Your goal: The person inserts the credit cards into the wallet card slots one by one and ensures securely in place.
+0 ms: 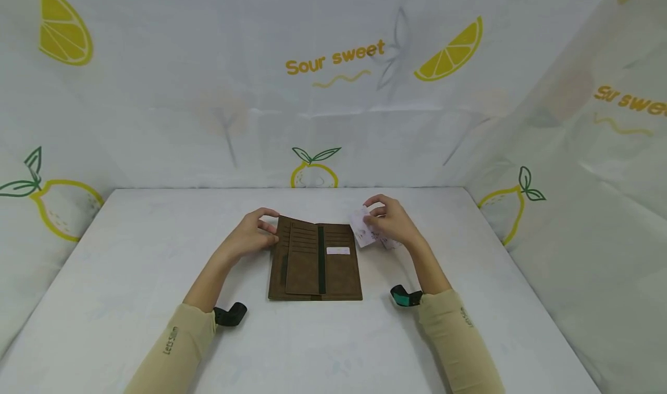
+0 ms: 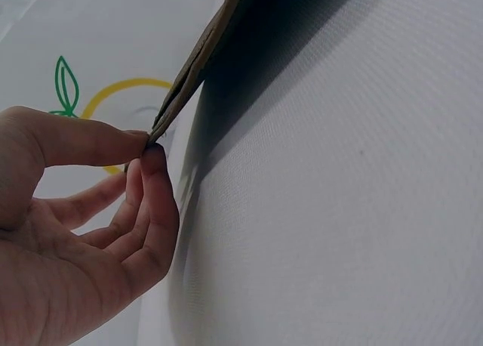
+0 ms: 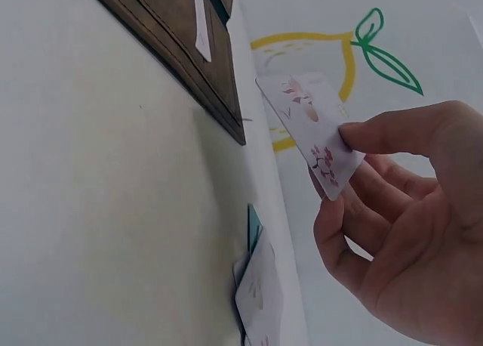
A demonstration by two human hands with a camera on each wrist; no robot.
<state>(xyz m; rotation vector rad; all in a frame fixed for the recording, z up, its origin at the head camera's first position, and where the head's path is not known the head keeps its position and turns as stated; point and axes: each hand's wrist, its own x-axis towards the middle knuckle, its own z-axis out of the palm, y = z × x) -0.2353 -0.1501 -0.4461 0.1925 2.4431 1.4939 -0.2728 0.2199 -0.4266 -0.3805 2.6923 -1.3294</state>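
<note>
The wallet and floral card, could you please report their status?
Left grip pinches edge of open wallet. Right grip holds floral card, outside wallet. More cards nearby; nothing visibly blocking.

1. I am reading "Sour sweet" [image 1: 336, 57] in orange-yellow letters; the words are standing on the far white cloth [image 1: 182, 35], climbing slightly toward the right, and a wavy yellow line [image 1: 341, 78] is running beneath them.
2. I am seeing a second copy of that wording [image 1: 630, 100] on the right-hand cloth [image 1: 599, 209]; its first word is looking squeezed, and the edge of my head view is cutting off its end.
3. On the left sleeve [image 1: 164, 362], near side, I am making out dark lettering [image 1: 170, 341] that is apparently spelling "Lets Slim".
4. On the right sleeve [image 1: 461, 348], small dark print [image 1: 466, 317] is showing too, but I am finding it too tiny to read.
</note>
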